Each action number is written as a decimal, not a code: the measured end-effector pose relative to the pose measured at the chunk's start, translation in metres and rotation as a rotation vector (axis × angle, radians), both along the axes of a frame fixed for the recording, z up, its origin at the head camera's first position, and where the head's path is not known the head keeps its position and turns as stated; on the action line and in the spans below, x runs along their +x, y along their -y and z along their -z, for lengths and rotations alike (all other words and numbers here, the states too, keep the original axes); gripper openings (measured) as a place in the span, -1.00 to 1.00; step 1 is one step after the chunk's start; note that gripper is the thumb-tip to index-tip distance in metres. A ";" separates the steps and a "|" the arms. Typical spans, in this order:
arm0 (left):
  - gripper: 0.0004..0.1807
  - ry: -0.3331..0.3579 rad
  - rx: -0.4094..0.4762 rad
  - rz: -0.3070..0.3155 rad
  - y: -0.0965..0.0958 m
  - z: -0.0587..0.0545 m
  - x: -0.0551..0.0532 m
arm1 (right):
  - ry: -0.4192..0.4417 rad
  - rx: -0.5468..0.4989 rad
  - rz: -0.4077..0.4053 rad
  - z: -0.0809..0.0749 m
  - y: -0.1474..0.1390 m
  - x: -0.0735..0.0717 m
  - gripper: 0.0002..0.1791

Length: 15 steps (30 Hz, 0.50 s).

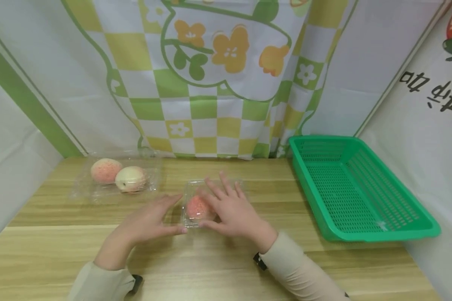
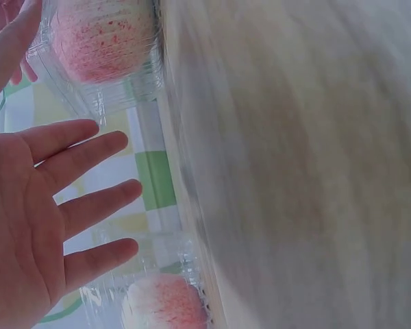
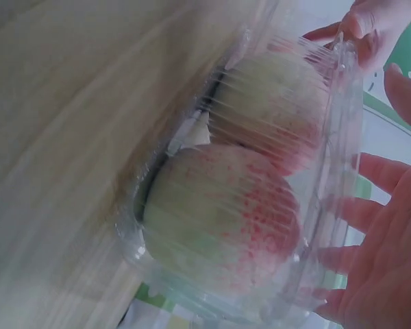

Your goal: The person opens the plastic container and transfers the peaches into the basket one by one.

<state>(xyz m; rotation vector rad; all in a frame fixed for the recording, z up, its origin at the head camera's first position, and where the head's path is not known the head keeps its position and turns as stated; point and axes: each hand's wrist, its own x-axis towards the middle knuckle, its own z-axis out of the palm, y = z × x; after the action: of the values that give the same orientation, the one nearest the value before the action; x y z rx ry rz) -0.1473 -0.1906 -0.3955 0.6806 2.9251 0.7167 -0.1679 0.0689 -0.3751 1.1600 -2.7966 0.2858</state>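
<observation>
A clear plastic box [image 1: 190, 190] lies on the table in front of me. Through its wall the right wrist view shows two peaches, a nearer peach [image 3: 219, 212] and a farther peach [image 3: 267, 103]; my hand covers one of them in the head view. Spread over the box's right part is my right hand [image 1: 235, 211], its fingers straight; whether they press the lid I cannot tell. My left hand [image 1: 147, 223] stays just left of the box, fingers extended and thumb near its front left corner, holding nothing.
Farther left, another clear plastic container [image 1: 156, 171] has a pink peach [image 1: 106, 170] and a paler peach [image 1: 131, 179] in it. A green plastic basket [image 1: 312, 200] stands on the right. Behind the table hangs a patterned curtain [image 1: 203, 108].
</observation>
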 end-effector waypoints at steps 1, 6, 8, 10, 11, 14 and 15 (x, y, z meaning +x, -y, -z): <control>0.06 0.009 0.002 0.002 0.000 -0.001 0.000 | -0.001 0.002 -0.001 0.001 0.001 0.000 -0.12; 0.06 0.087 0.009 0.005 -0.001 -0.006 0.000 | 0.024 0.039 0.001 0.005 0.006 -0.002 -0.12; 0.05 0.117 0.019 0.009 -0.001 -0.007 0.000 | 0.039 0.050 0.003 0.006 0.008 -0.002 -0.12; 0.03 0.142 0.037 0.011 -0.001 -0.007 0.000 | 0.042 0.051 0.003 0.007 0.009 -0.003 -0.14; 0.03 0.148 0.041 0.011 -0.001 -0.006 0.000 | 0.034 0.054 0.002 0.007 0.009 -0.003 -0.14; 0.03 0.162 0.056 0.013 -0.002 -0.006 0.000 | 0.012 0.058 0.001 0.007 0.010 -0.003 -0.16; 0.03 0.168 0.062 0.012 -0.002 -0.006 0.000 | 0.004 0.062 0.001 0.007 0.010 -0.003 -0.16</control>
<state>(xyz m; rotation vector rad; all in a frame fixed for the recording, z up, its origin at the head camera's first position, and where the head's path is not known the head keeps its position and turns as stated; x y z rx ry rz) -0.1474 -0.1882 -0.3895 0.6106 2.7548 0.8232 -0.1710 0.0590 -0.3822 1.1720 -2.8283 0.2023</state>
